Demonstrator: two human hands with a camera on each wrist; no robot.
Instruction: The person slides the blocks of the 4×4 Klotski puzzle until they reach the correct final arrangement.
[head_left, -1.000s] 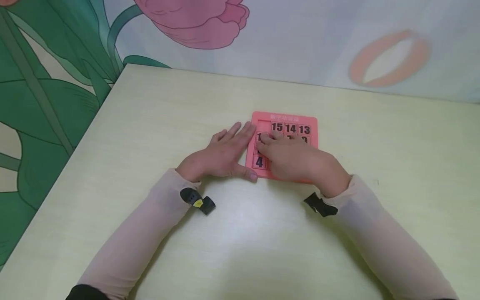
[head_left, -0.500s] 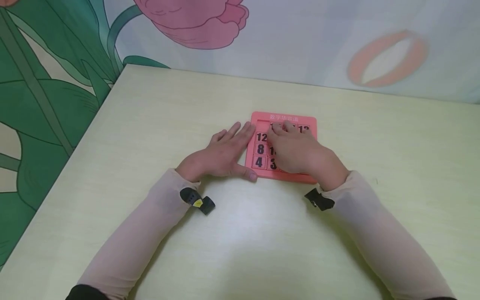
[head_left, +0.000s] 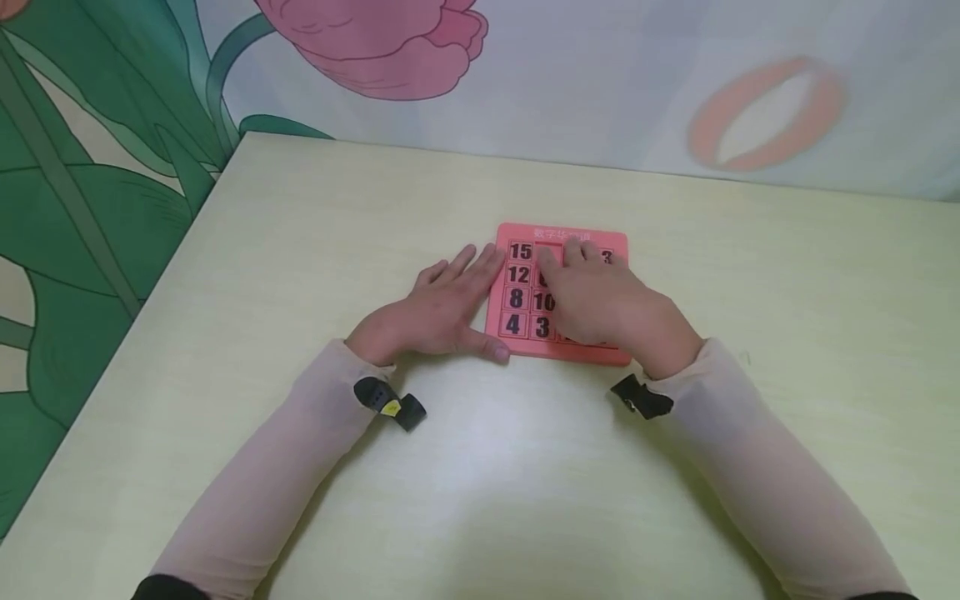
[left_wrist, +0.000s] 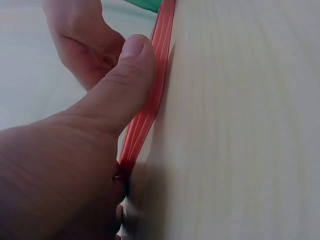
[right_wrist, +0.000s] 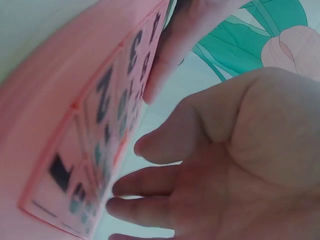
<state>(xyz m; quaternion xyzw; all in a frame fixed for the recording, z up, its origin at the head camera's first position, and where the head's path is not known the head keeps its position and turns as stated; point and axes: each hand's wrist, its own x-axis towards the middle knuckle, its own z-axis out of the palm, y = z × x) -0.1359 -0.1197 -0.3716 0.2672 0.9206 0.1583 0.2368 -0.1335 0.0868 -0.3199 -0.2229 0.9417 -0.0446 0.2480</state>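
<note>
A pink sliding number puzzle (head_left: 558,354) lies flat on the table. Along its left edge rest the straight fingers of my left hand (head_left: 446,312), and the thumb (left_wrist: 127,80) presses the side near the lower left corner. My right hand (head_left: 603,304) is over the right part of the board, fingertips at the top row. Tile 15 (head_left: 521,252) fills the top left cell, and a gap (head_left: 553,247) shows just right of it. Down the left column I read 12, 8 and 4. Several tiles (right_wrist: 102,95) are hidden from the head view by my right hand.
The pale wooden table (head_left: 360,217) extends around the puzzle. Behind it stands a wall (head_left: 585,92) painted with a pink flower and green leaves. Small black devices (head_left: 390,404) are strapped at both wrists.
My right hand has moved up from the left columns to the top row. Tile 15 has slid left into the corner cell, shifting the gap right. My left hand stays at the edge.
</note>
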